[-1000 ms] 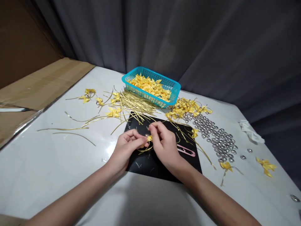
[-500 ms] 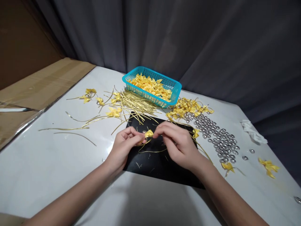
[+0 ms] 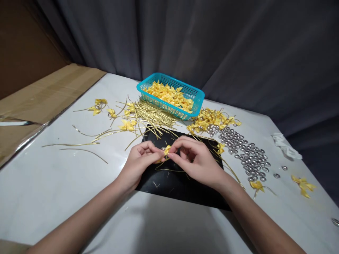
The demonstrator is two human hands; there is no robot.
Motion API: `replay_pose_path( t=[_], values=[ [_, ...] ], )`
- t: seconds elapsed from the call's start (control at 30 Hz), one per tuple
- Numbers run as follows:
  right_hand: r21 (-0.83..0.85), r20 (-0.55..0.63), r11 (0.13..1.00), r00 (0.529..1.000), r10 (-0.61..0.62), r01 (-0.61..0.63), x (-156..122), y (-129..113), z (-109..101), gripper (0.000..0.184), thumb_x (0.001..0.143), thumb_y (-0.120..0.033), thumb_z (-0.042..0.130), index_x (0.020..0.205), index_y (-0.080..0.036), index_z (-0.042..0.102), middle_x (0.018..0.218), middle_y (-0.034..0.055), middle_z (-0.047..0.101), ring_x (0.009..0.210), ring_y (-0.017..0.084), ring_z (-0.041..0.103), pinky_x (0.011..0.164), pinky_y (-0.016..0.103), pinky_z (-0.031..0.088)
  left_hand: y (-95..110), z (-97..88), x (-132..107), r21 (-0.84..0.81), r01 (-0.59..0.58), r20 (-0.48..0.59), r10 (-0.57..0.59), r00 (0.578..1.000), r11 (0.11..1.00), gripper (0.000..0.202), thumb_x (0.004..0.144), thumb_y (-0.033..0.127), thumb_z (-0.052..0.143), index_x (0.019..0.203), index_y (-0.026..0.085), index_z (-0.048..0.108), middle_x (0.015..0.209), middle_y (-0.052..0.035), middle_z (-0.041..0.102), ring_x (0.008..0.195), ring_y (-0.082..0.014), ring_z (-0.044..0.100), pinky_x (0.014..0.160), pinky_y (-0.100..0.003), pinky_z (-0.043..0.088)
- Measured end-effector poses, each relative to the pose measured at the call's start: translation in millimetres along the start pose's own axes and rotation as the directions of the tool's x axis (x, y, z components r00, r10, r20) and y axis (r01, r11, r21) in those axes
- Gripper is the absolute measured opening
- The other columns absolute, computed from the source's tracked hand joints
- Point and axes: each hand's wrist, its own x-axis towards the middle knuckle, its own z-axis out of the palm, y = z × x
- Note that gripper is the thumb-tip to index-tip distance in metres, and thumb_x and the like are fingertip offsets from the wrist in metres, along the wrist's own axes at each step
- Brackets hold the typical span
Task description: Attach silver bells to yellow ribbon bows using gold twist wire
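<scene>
Over the black mat [image 3: 180, 194], my left hand [image 3: 143, 160] pinches a small yellow ribbon bow [image 3: 167, 150] with a silvery bead at its upper left. My right hand [image 3: 196, 158] has its thumb and forefinger closed on the right side of the same bow, the two hands' fingertips nearly touching. From below the bow a thin gold wire tie [image 3: 171, 170] curves to the right toward my right hand. Fingers hide part of the bow, and its exact grip points are hard to make out. Small wire scraps lie on the mat.
Behind the mat stands a turquoise basket [image 3: 197, 109] of yellow bows, with a heap of gold wire ties [image 3: 153, 114] before it. Finished-looking bows [image 3: 212, 120] and silver beads [image 3: 254, 162] lie to the right. Cardboard [image 3: 53, 84] borders the left; crumpled white tissue [image 3: 286, 146] lies far right.
My right hand has come slightly left and its thumb and forefinger have closed on the bow. My left hand keeps its pinch. The view has shifted slightly.
</scene>
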Motion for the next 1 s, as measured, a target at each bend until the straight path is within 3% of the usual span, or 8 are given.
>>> replay_pose_path(
  t=[0.2, 0.57, 0.8, 1.0],
  values=[
    [-0.029, 0.030, 0.998, 0.998, 0.053, -0.053, -1.0, -4.6, -2.3, 0.009, 0.081, -0.015, 0.054, 0.073, -0.012, 0.056, 0.074, -0.0001, 0.049, 0.046, 0.002, 0.034, 0.041, 0.016, 0.028, 5.3, -0.2, 0.1, 0.146, -0.062, 0.026, 0.059, 0.998, 0.987, 0.017, 0.053, 0.011, 0.072, 0.051, 0.015, 0.055, 0.060, -0.0009, 0.068, 0.056, -0.0093, 0.060, 0.058, -0.017, 0.046],
    [-0.010, 0.006, 0.999, 0.999, 0.032, -0.032, -0.5, -2.8, 3.8, 0.007, 0.083, -0.015, 0.054, 0.078, -0.013, 0.056, 0.076, -0.0003, 0.050, 0.048, 0.002, 0.035, 0.043, 0.017, 0.030, 2.1, -1.9, -0.1, 0.188, -0.135, -0.030, 0.143, 0.989, 0.973, 0.018, 0.055, 0.014, 0.074, 0.054, 0.015, 0.056, 0.061, -0.0005, 0.068, 0.057, -0.0092, 0.060, 0.056, -0.016, 0.046],
    [-0.041, -0.002, 0.998, 0.999, -0.047, 0.047, -1.9, 1.6, 4.2, 0.009, 0.087, -0.016, 0.052, 0.079, -0.013, 0.057, 0.078, 0.0003, 0.051, 0.052, 0.004, 0.037, 0.048, 0.018, 0.032, 4.5, -1.5, -0.8, 0.210, -0.126, -0.018, 0.133, 0.991, 0.970, 0.018, 0.054, 0.013, 0.073, 0.054, 0.014, 0.055, 0.060, 0.0000, 0.068, 0.054, -0.0078, 0.058, 0.054, -0.015, 0.045],
    [-0.103, 0.084, 0.994, 0.996, -0.036, 0.044, -4.1, -0.4, 3.8, 0.010, 0.089, -0.014, 0.045, 0.082, -0.014, 0.052, 0.084, 0.0027, 0.051, 0.061, 0.007, 0.042, 0.054, 0.019, 0.035, 3.8, -0.4, 0.3, 0.208, -0.103, -0.011, 0.108, 0.994, 0.973, 0.019, 0.051, 0.011, 0.073, 0.053, 0.013, 0.054, 0.058, 0.0012, 0.067, 0.053, -0.0059, 0.057, 0.054, -0.013, 0.044]
  ],
)
